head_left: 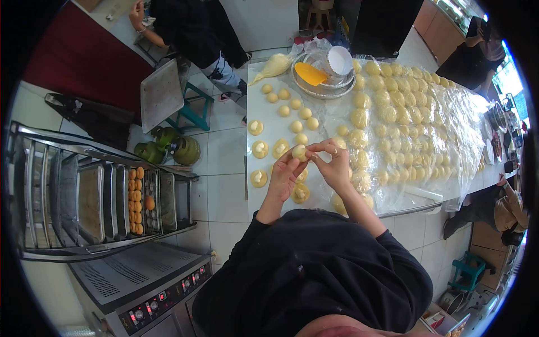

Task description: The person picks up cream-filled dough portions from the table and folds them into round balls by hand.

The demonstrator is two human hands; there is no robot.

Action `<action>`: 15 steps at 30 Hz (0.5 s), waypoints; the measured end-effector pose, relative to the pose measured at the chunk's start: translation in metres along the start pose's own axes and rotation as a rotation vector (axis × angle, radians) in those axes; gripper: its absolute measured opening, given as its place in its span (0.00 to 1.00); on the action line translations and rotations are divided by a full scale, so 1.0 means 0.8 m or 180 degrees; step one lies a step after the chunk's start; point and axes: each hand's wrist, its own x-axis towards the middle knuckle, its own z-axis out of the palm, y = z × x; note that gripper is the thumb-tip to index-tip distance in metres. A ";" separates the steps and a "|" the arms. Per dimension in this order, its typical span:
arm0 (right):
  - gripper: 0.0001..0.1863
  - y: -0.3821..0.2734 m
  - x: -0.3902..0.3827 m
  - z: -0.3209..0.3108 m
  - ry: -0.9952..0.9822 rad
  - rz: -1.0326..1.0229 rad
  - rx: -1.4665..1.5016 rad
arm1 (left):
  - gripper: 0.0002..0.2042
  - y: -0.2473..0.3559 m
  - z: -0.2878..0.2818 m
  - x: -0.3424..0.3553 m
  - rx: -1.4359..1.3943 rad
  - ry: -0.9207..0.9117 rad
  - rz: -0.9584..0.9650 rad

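Note:
Above the white table, a small pale dough ball (pixel 299 152) rests in the fingers of my left hand (pixel 285 175). My right hand (pixel 332 166) pinches at the ball's right side, thumb and fingertips together. Left of my hands lie several flattened dough rounds (pixel 259 149), each topped with a dab of white filling. Beyond them sit several plain dough balls (pixel 283 110). Part of the nearest rounds is hidden behind my left hand and wrist.
Rows of dough balls under clear plastic sheet (pixel 412 123) cover the table's right side. At the far edge stand a metal bowl (pixel 323 94) with an orange scraper (pixel 310 73) and a piping bag (pixel 275 66). A tray rack (pixel 101 196) stands left, above an oven (pixel 140 281). Other people stand around.

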 end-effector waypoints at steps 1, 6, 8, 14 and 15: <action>0.12 0.004 0.001 0.002 0.0056 0.0135 0.0177 | 0.15 0.002 -0.007 0.001 -0.0003 -0.0006 0.0011; 0.14 0.058 0.003 0.014 -0.0591 0.1005 0.1928 | 0.15 0.020 -0.039 0.015 0.0396 -0.0095 -0.0584; 0.15 0.060 0.007 0.018 -0.0766 0.1486 0.2635 | 0.16 0.029 -0.043 0.023 0.0583 -0.0282 -0.0738; 0.16 0.079 0.019 0.010 -0.0593 0.2395 0.3392 | 0.14 0.051 -0.061 0.090 0.1986 -0.0021 -0.0855; 0.15 0.079 0.024 0.005 -0.0473 0.2387 0.3327 | 0.14 0.051 -0.074 0.107 0.2908 0.0292 -0.0379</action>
